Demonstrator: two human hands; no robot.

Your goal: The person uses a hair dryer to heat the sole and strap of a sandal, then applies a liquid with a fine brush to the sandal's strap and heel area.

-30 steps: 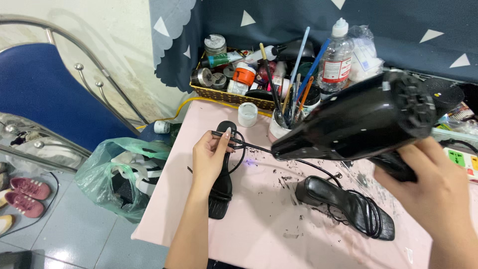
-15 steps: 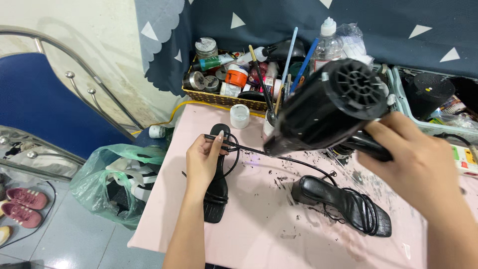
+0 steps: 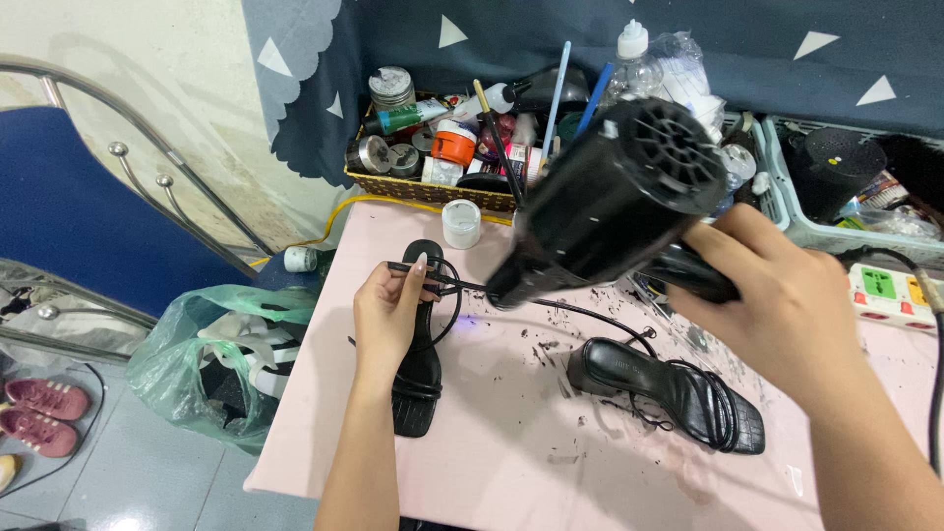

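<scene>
L hand (image 3: 388, 317) pinches sandal strap (image 3: 425, 276); R hand (image 3: 777, 295) aims hairdryer (image 3: 605, 202).

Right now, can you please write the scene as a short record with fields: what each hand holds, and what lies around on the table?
left hand: pinches a thin strap of the black sandal, which lies flat
right hand: grips the black hair dryer, nozzle aimed toward the strap
second sandal: lies apart, to the right
table: pink, with dark specks
behind: basket of jars and tubes, small white jar
floor left: green plastic bag
</scene>
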